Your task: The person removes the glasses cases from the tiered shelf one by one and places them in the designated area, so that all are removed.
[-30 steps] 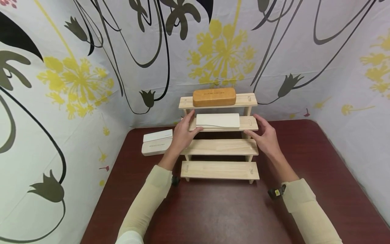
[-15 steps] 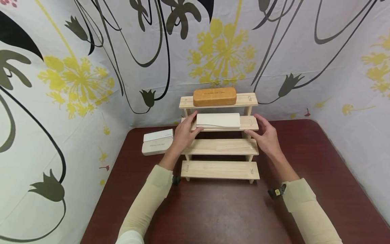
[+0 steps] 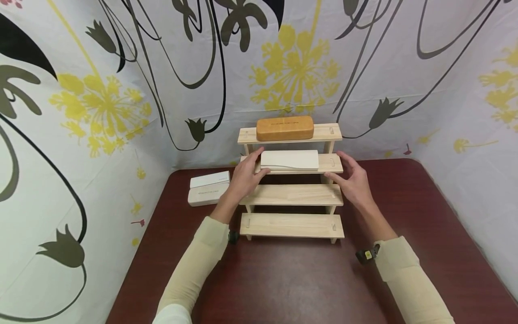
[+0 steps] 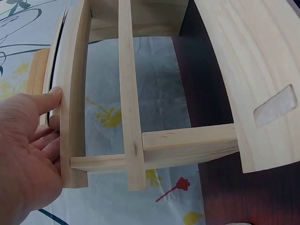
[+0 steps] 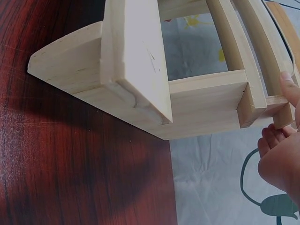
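A four-step wooden display rack (image 3: 292,225) stands on the table. On its second shelf from the top lies a white, flap-style glasses case (image 3: 289,159). My left hand (image 3: 244,176) holds that case's left end, thumb at the front corner and index finger toward the back. In the left wrist view, the left thumb (image 4: 55,93) lies at the shelf's front edge. My right hand (image 3: 356,182) grips the same shelf's right end. Its thumb (image 5: 287,79) is on the front edge in the right wrist view, with the other fingers (image 5: 272,137) curled past the end.
An orange glasses case (image 3: 285,129) sits on the top shelf. Left of the rack, another white glasses case (image 3: 208,194) lies on the dark red table (image 3: 283,283), partly behind my left forearm. A floral-patterned cloth (image 3: 162,90) hangs close behind the rack and along both sides.
My left index finger has slid slightly right along the shelf to the white glasses case's left end. The case and my right hand stay in place.
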### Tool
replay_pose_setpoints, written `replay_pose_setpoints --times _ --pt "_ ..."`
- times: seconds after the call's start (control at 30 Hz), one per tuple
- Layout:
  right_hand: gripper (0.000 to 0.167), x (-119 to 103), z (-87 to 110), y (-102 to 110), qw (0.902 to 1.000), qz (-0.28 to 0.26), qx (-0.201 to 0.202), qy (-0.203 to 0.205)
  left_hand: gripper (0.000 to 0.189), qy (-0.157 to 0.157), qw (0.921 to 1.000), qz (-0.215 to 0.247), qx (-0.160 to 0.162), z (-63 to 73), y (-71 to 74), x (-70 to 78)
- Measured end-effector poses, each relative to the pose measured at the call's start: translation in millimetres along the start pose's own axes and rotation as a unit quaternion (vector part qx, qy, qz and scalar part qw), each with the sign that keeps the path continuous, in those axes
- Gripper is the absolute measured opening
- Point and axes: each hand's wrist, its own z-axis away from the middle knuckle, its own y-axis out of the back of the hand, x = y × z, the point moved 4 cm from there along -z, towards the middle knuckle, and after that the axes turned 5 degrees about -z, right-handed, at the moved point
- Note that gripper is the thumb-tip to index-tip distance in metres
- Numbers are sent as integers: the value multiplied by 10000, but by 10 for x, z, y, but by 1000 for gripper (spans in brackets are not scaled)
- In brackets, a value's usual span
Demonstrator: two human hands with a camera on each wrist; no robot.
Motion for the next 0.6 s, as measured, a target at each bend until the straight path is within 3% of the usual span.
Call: replay_pose_setpoints --times 0.23,0.6 --pt "76 -402 109 -31 9999 101 -73 8 72 -197 9997 8 154 17 -6 -11" --pt "76 -404 111 -30 9999 76 -83 30 68 -571 9975 67 417 95 35 0"
